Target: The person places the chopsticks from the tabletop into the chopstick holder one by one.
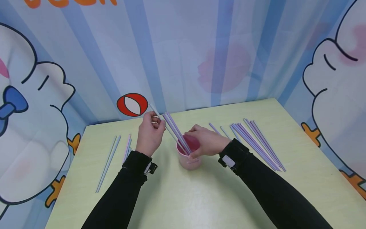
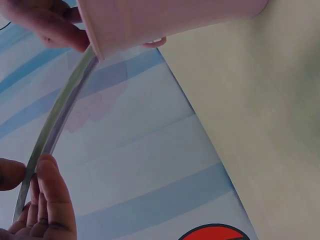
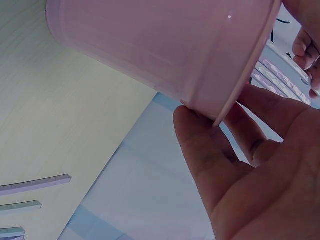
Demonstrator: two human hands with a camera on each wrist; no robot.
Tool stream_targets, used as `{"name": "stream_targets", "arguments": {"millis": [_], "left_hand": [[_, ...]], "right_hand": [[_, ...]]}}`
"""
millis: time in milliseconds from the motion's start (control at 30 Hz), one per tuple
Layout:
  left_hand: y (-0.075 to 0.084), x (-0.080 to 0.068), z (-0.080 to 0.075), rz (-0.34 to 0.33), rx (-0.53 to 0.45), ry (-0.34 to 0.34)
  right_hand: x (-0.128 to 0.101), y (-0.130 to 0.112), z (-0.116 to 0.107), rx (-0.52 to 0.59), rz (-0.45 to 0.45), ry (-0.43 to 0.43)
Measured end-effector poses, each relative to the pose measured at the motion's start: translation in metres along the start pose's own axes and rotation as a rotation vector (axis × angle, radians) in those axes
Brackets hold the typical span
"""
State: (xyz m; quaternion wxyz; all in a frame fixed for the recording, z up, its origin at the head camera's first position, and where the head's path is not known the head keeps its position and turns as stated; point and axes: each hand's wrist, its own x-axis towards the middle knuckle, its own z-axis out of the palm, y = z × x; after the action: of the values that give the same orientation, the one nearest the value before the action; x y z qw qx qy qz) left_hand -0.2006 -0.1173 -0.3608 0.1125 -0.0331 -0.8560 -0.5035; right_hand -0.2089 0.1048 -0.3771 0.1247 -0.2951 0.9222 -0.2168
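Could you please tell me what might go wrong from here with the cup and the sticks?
The purple sticks lean out of the pink cup, which might tip if the right grip on it loosens. The pale stick in the left grip runs close beside them and could nudge them. The right sleeve is near the loose sticks on the right and might brush them aside.

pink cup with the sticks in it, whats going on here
A person's left hand pinches a thin, pale, straight stick, its lower end reaching into the mouth of a round pink cup. The right hand grips the cup at its rim. Slim purple sticks stand slanted in the cup. On the light yellow table, a few thin loose sticks lie to the cup's left, and a larger, mostly purple bunch lies to its right.
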Motion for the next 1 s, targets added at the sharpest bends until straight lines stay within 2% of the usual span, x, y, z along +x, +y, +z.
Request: {"name": "stream_targets", "arguments": {"millis": [533, 1000], "left_hand": [[-0.012, -0.009, 0.021, -0.028, 0.061, -0.042], [-0.018, -0.011, 0.03, -0.09, 0.071, -0.093]], "right_hand": [[0.0, 0.0, 0.0, -0.015, 0.007, 0.0], [-0.001, -0.001, 0.0, 0.014, -0.004, -0.002]]}}
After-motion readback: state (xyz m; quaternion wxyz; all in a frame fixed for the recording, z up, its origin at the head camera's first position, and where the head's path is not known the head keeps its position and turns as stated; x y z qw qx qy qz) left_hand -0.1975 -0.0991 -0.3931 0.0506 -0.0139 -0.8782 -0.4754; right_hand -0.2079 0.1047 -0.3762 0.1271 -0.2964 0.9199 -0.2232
